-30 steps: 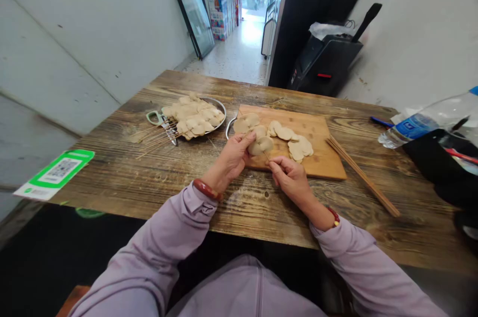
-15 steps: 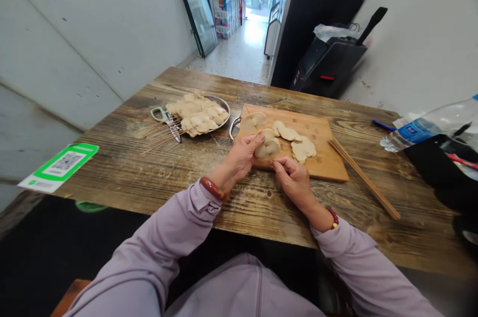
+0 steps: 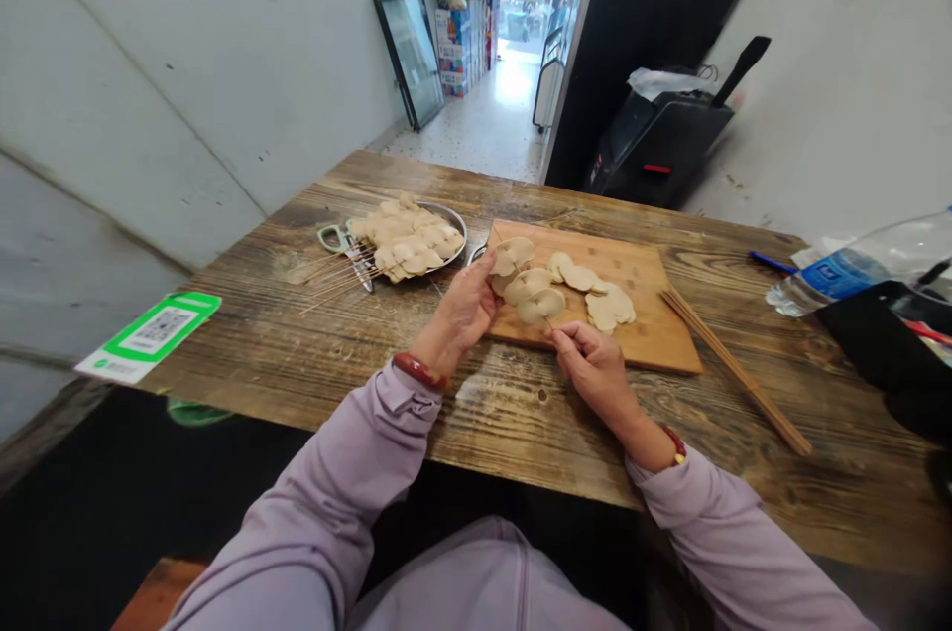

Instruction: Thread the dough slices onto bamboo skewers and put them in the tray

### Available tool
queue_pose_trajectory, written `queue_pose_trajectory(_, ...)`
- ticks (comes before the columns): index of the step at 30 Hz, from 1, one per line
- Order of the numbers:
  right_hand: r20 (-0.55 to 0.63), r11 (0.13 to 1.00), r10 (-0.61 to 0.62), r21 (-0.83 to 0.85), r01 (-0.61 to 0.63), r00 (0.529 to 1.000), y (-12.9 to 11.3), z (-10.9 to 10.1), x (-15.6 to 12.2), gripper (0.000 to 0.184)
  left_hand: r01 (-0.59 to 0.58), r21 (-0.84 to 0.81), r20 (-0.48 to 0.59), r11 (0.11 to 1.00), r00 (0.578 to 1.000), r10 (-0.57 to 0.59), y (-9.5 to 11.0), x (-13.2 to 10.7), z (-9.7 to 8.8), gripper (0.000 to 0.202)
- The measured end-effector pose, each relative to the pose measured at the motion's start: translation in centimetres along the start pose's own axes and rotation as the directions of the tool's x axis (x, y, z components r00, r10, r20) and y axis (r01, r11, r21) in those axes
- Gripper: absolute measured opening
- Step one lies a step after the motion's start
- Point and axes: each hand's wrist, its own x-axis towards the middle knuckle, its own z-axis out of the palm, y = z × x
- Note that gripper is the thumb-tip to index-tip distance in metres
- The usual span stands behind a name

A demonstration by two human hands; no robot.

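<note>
Several thin, round tan slices point(image 3: 541, 306) are threaded on a thin wooden skewer, held over the near side of a wooden cutting board point(image 3: 640, 254). My left hand point(image 3: 465, 312) is closed, thumb and fingers gripping the slices toward the skewer's far end. With thumb and forefinger, my right hand point(image 3: 595, 368) pinches the skewer's near end, just below the lowest slice. More loose slices point(image 3: 611, 306) lie overlapping on the board, right of the skewered ones. My left palm and fingers partly hide the farther slices.
Left of the board, a metal plate point(image 3: 464, 232) bears a heap of skewered slices point(image 3: 409, 239), skewer ends sticking out leftward over scissors point(image 3: 333, 237). Bare skewers point(image 3: 736, 373) lie at the board's right. Farther right are a plastic bottle point(image 3: 840, 276) and a blue pen point(image 3: 772, 262). A QR-code card point(image 3: 160, 331) sits at the left edge.
My left hand has shifted up along the skewer to the farther slices, uncovering the nearer ones. My right hand keeps its pinch. The whole view has tilted slightly.
</note>
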Motion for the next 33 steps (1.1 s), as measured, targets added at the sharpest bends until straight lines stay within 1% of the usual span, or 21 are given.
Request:
queue_pose_trajectory(3,0.037,1.0,-0.003,-0.012,0.004,0.999,0.1,-0.1,-0.1,0.028,-0.036,0.05,-0.012,0.998,0.999,0.037,0.4,0.3,-0.4,0.016)
queue_pose_trajectory(7,0.07,0.999,-0.023,-0.048,0.026,0.997,0.0,-0.2,-0.1,0.026,-0.024,0.093,-0.036,0.995,0.999,0.028,0.4,0.5,-0.7,0.008)
queue_pose_trajectory(9,0.076,0.997,-0.041,-0.063,0.045,0.996,0.0,-0.1,-0.1,0.025,-0.027,0.107,-0.042,0.994,0.999,0.031,0.3,0.5,-0.9,0.011)
queue_pose_trajectory(14,0.065,0.99,-0.099,-0.098,0.105,0.993,0.0,0.0,0.0,0.025,-0.036,0.137,-0.041,0.99,0.998,0.042,0.1,0.6,-1.2,0.028)
queue_pose_trajectory(17,0.058,0.985,-0.116,-0.12,0.122,0.992,-0.1,0.0,-0.1,0.024,-0.045,0.138,-0.038,0.989,0.998,0.05,-0.1,0.5,-1.2,0.032)
queue_pose_trajectory(21,0.057,0.985,-0.101,-0.133,0.108,0.993,-0.3,-0.2,-0.2,0.023,-0.029,0.147,-0.028,0.989,0.999,0.034,-0.2,0.3,-1.1,0.034)
queue_pose_trajectory(28,0.059,0.989,-0.086,-0.114,0.092,0.995,-0.3,-0.2,-0.2,0.023,-0.016,0.151,-0.06,0.988,0.998,0.026,-0.5,0.3,-0.8,0.04)
queue_pose_trajectory(33,0.089,0.995,-0.046,-0.083,0.054,0.995,-0.2,-0.2,-0.1,0.022,-0.048,0.203,-0.005,0.978,0.999,0.05,-0.2,0.2,-0.8,0.041)
